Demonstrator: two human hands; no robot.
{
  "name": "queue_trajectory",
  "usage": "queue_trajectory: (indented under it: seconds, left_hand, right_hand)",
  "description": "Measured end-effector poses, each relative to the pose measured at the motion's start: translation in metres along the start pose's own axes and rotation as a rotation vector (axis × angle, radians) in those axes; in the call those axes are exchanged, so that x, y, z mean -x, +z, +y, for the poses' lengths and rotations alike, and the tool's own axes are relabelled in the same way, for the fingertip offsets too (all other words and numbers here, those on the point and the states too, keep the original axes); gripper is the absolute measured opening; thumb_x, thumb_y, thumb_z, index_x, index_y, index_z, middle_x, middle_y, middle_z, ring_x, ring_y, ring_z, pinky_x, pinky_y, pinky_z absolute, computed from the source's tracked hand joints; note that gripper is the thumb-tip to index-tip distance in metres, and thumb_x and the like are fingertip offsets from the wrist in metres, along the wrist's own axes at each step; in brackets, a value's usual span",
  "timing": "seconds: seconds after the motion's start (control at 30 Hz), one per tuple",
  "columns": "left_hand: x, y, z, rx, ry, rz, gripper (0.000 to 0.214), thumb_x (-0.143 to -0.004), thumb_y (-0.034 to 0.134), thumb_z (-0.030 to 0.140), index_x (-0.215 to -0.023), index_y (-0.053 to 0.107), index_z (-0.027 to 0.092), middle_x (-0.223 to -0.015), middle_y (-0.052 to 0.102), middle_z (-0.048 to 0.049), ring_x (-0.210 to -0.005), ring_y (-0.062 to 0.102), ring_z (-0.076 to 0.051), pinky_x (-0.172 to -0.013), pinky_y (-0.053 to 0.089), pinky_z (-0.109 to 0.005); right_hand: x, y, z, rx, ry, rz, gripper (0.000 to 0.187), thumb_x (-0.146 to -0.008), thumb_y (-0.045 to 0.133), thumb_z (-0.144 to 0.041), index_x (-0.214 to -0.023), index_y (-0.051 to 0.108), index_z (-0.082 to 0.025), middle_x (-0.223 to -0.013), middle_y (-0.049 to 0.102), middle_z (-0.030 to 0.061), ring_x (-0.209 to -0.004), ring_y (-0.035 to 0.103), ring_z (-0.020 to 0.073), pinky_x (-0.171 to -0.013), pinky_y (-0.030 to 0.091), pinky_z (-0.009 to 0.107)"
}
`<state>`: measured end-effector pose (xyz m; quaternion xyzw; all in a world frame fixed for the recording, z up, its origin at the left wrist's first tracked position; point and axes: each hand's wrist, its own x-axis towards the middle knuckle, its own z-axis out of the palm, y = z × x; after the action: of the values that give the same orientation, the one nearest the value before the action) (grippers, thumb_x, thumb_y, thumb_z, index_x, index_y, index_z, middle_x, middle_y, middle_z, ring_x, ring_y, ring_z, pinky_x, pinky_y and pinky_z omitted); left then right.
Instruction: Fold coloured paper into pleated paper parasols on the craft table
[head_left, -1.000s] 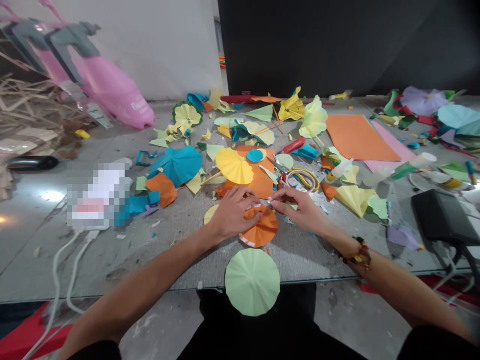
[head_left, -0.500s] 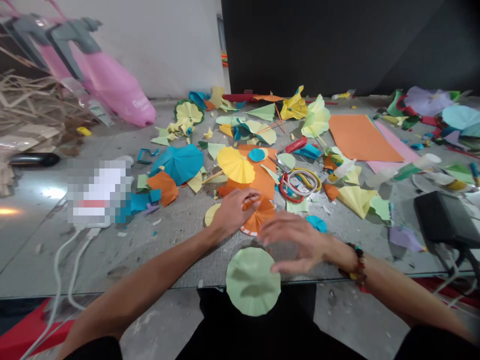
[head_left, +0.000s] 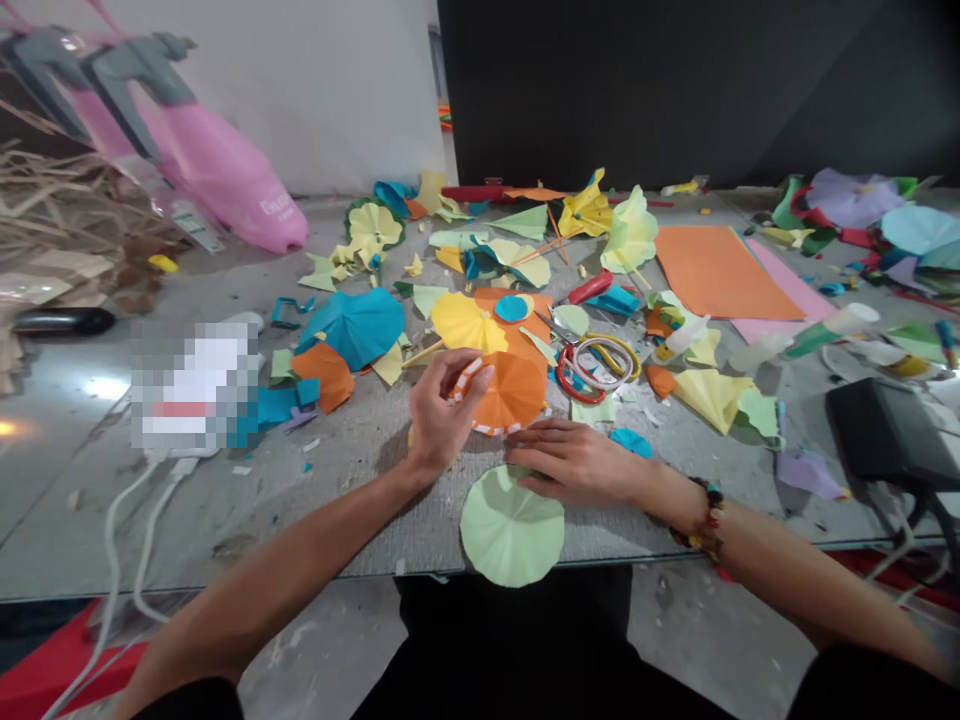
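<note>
Our left hand (head_left: 444,412) seems to pinch a pleated orange paper disc (head_left: 513,392); our right hand (head_left: 571,462) lies flat, fingers open. Too tight a pinch could tear it.

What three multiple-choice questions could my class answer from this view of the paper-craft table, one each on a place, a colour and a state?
1. Where does the pale green pleated disc lie?
A) At the front edge of the table, overhanging it
B) On the orange sheet at the far side
C) Under the left hand

2. What colour is the pleated paper disc beside the paper strip that the left hand pinches?
A) Blue
B) Pink
C) Orange

3. How is the right hand placed?
A) Gripping scissors
B) Palm down, low over the table
C) Raised high above the table

Answers:
1. A, because its lower part passes the table's front edge.
2. C, because its folds are orange with a white-marked rim.
3. B, because its fingers lie flat and hold nothing visible.
</note>
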<state>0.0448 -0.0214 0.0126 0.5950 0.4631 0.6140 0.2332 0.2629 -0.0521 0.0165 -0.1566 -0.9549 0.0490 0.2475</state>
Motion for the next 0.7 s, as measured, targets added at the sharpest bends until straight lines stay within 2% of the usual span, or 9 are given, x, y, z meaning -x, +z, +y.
queue_trajectory:
  seconds: [0.13,0.2,0.27,0.4,0.6,0.7]
  left_hand:
    - [-0.005,-0.002,0.001,0.021,-0.007,0.081,0.022,-0.09,0.075,0.038,-0.101,0.069,0.02,-0.097,0.076,-0.0033,-0.089,0.074,-0.014,-0.079,0.061,-0.024]
    - [-0.006,-0.003,0.001,0.029,-0.028,0.07,0.022,-0.088,0.076,0.036,-0.102,0.069,0.02,-0.095,0.076,-0.0028,-0.087,0.074,-0.014,-0.076,0.06,-0.023]
    - [-0.006,-0.003,0.001,0.037,-0.063,0.039,0.022,-0.087,0.077,0.034,-0.103,0.07,0.02,-0.09,0.076,-0.0018,-0.082,0.074,-0.013,-0.071,0.059,-0.02]
    - [-0.002,-0.003,0.004,0.044,-0.157,-0.043,0.025,-0.083,0.079,0.033,-0.103,0.071,0.021,-0.09,0.078,-0.0026,-0.083,0.076,-0.015,-0.07,0.059,-0.021]
    - [0.007,-0.003,0.007,0.012,-0.264,-0.251,0.024,-0.084,0.079,0.038,-0.101,0.077,0.021,-0.102,0.081,-0.0063,-0.094,0.077,-0.021,-0.076,0.061,-0.027]
    - [0.01,-0.001,0.005,-0.007,-0.28,-0.323,0.025,-0.085,0.079,0.04,-0.103,0.079,0.022,-0.106,0.081,-0.006,-0.095,0.077,-0.022,-0.081,0.062,-0.03]
  right_hand:
    - [0.0,-0.005,-0.007,-0.113,-0.087,-0.006,0.026,-0.101,0.061,-0.029,-0.126,0.064,-0.021,-0.112,0.079,0.0075,-0.113,0.072,0.0217,-0.097,0.057,0.038]
    - [-0.001,-0.006,-0.011,-0.184,-0.08,-0.048,0.026,-0.101,0.061,-0.032,-0.123,0.064,-0.018,-0.103,0.079,0.0076,-0.102,0.073,0.0201,-0.091,0.057,0.035]
    - [-0.001,-0.004,-0.01,-0.122,-0.066,-0.047,0.028,-0.102,0.06,-0.033,-0.124,0.064,-0.016,-0.098,0.079,0.008,-0.095,0.073,0.0199,-0.087,0.056,0.036]
    - [0.001,-0.002,-0.001,0.091,-0.001,0.102,0.02,-0.101,0.062,-0.026,-0.12,0.065,-0.021,-0.089,0.078,0.0025,-0.089,0.072,0.0179,-0.084,0.053,0.035]
    - [0.005,-0.014,-0.003,0.181,0.135,0.502,0.016,-0.091,0.07,-0.014,-0.102,0.066,-0.024,-0.084,0.069,0.001,-0.075,0.062,0.017,-0.068,0.049,0.034]
    - [0.0,-0.017,-0.006,0.225,0.243,0.562,0.015,-0.091,0.069,-0.015,-0.101,0.066,-0.026,-0.087,0.064,0.0023,-0.077,0.06,0.0184,-0.071,0.05,0.036]
